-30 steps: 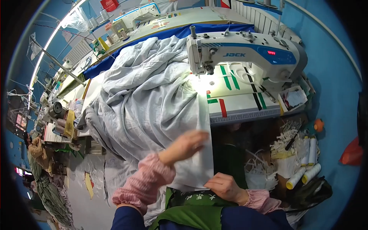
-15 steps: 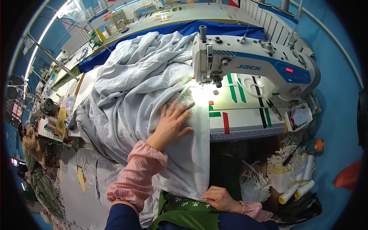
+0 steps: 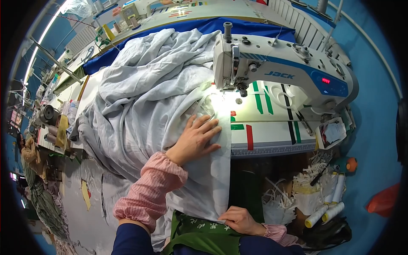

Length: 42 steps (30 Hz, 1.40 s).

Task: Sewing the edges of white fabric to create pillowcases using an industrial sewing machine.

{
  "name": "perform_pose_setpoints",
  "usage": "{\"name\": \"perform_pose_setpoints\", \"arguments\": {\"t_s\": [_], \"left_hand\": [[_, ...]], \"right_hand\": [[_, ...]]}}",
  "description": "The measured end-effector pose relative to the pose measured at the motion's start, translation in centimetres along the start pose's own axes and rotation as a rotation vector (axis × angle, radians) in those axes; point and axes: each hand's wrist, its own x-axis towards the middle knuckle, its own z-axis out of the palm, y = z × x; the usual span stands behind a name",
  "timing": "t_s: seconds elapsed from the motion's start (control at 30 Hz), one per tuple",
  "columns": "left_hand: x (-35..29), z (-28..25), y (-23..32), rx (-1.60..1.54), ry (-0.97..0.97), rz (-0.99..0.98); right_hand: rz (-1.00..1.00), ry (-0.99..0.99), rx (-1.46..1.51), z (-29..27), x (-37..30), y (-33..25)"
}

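Observation:
A large pale grey-white cloth point(image 3: 140, 93) lies in loose folds over the sewing table, its straight right edge running from under the needle area down to my lap. My left hand point(image 3: 196, 139) rests flat on it with fingers stretched, left of that edge and below the needle. My right hand point(image 3: 241, 221) is closed, pinching the cloth's lower corner over my green apron point(image 3: 199, 225). The white and blue sewing machine point(image 3: 280, 68) stands at the upper right, its lamp lighting the cloth beside the needle. Bright glare hides the presser foot.
Scissors point(image 3: 305, 123) and a small box point(image 3: 332, 132) lie right of the machine bed. A ruler strip point(image 3: 272, 147) lines the table's front edge. Thread cones point(image 3: 316, 215) and fabric scraps point(image 3: 306, 182) sit lower right. Another worktable point(image 3: 204, 16) stands beyond the blue cloth point(image 3: 250, 27).
My left hand has slid slightly right across the cloth, closer to its straight edge. My right hand keeps its pinch on the corner. The whole view has shifted a little.

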Motion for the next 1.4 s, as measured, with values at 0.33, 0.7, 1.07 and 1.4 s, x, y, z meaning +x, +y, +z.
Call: {"name": "perform_pose_setpoints", "arguments": {"t_s": [0.33, 0.7, 1.07, 1.4], "left_hand": [[1.3, -0.2, -1.0, -0.022, -0.010, 0.019], [-0.3, -2.0, 0.8, 0.000, 0.176, 0.085], [-8.1, -6.5, 4.8, -0.088, 0.245, -0.015], [-7.8, -9.3, 6.1, -0.113, 0.408, 0.072]], "right_hand": [[0.015, 0.063, -0.026, -0.3, 0.6, 0.0], [-0.036, 0.122, -0.103, 0.1, 0.5, -0.2], [-0.174, 0.227, -0.107, 0.8, 0.0, -1.9], [-0.065, 0.130, -0.118, -0.1, 0.4, -1.5]]}}
